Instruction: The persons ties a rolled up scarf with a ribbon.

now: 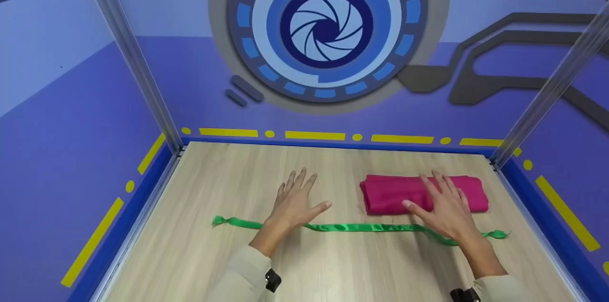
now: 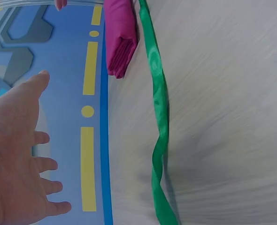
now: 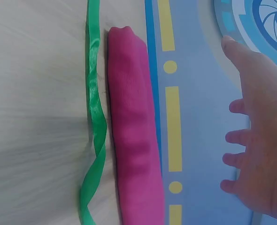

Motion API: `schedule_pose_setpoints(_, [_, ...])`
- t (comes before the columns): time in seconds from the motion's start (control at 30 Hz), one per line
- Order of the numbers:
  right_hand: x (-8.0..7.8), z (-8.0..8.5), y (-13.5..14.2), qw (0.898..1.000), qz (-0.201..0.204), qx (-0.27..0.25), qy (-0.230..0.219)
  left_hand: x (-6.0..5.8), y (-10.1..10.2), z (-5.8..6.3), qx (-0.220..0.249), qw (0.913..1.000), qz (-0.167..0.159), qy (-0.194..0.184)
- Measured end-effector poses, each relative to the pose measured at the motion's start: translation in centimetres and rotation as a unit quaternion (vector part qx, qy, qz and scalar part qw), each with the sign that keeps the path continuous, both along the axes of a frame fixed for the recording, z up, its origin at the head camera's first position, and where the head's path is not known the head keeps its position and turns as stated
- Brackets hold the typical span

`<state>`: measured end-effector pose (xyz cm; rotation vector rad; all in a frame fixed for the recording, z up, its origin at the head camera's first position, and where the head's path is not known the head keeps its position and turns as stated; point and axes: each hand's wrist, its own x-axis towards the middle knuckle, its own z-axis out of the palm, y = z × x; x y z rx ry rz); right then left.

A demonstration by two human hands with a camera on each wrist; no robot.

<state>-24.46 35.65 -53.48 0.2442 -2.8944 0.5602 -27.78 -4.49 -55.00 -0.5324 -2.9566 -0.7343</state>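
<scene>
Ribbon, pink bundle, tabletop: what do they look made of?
Ribbon: likely satin, glossy; bright highlights along its twists.
Pink bundle: cloth, soft sheen; layered folds show at its end, fibre unclear.
Tabletop: wood or wood-look laminate, low gloss; pale grain streaks, can't tell which.

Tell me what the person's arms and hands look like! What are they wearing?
The left hand and right hand wear no gloves. The left sleeve and right sleeve are pale beige. A black left gadget and black right gadget show beside them, small and chunky.
</scene>
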Motion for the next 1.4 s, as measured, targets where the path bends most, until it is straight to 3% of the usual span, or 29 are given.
schedule_pose_setpoints(0.27, [0.1,-0.1,1.0,1.0,-0.007,-0.016,-0.004,0.0,1.1,-0.6,-0.014,0.9998,-0.012,-0.004])
schedule_pose_setpoints(0.77, [-0.2,-0.3,3.5,1.0,-0.022,-0.018,0.005,0.2,2.8,-1.5,0.006,0.9996,-0.028,-0.006])
schedule_pose_setpoints(1.4, [-0.2,-0.6,5.4,0.999,-0.036,-0.009,-0.008,0.0,4.2,-1.5,0.006,0.9984,-0.056,0.007])
